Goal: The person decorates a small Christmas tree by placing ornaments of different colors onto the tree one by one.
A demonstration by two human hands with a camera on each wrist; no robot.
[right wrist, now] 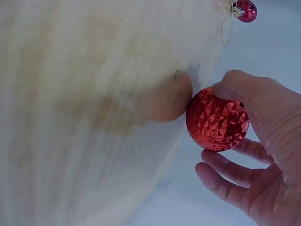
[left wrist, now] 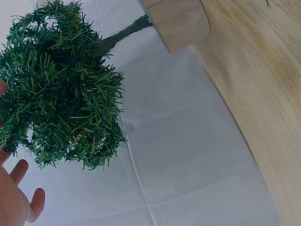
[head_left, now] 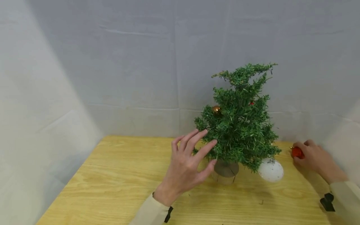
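Note:
A small artificial Christmas tree (head_left: 239, 125) stands upright on a round wooden base (head_left: 226, 172). My left hand (head_left: 187, 164) is at its left side, fingers spread and nearly straight; whether the fingertips touch the branches I cannot tell. Those fingers (left wrist: 18, 173) also show beside the foliage in the left wrist view. Over at the table's right side, my right hand (head_left: 316, 157) pinches a faceted red bauble (right wrist: 217, 120) between thumb and fingers, at the tabletop. A white bauble (head_left: 271, 169) hangs low on the tree's right, and a gold bauble (head_left: 216, 109) sits among the left branches.
A smaller shiny red bauble (right wrist: 246, 10) with a thread loop shows in the right wrist view. Pale cloth (head_left: 135, 78) hangs behind the wooden table (head_left: 126, 165). A bit of red (head_left: 251, 103) peeks through the upper right branches.

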